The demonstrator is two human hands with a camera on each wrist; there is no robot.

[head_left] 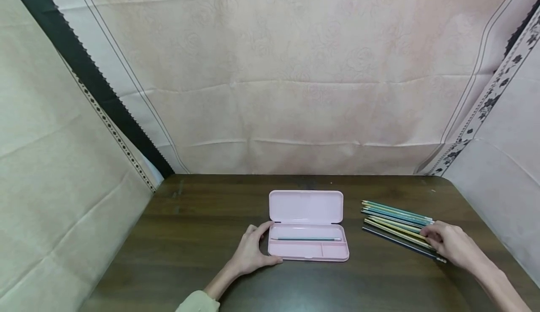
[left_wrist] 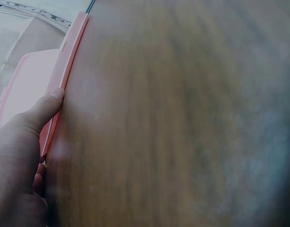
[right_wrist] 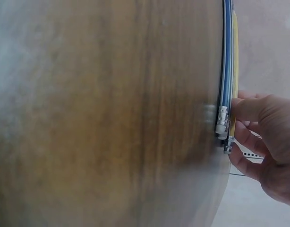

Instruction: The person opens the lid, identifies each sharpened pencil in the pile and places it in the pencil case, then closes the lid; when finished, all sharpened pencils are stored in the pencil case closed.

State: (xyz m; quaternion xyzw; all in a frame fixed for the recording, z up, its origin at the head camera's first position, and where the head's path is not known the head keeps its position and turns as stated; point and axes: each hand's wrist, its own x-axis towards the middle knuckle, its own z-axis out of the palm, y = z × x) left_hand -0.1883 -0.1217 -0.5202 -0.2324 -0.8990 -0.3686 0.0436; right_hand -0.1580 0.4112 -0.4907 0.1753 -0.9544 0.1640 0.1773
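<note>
An open pink pencil case [head_left: 310, 258] lies in the middle of the table, its lid [head_left: 306, 206] folded back. One pencil [head_left: 305, 239] lies lengthwise in it. With thumb and fingers spread across the case's left end, my left hand [head_left: 251, 252] holds it; in the left wrist view the thumb [left_wrist: 53, 94] presses on its near edge. To the right, several pencils [head_left: 394, 211] in green, blue, yellow and dark tones lie side by side at a slant. My right hand [head_left: 453, 244] pinches a yellow pencil [right_wrist: 235, 56] near its eraser end.
The brown wooden table [head_left: 190, 237] bears the case and the pencils. Pale cloth [head_left: 295, 78] hangs behind it, with more cloth at the left and right sides. A narrow strip of table separates the case from the pencils.
</note>
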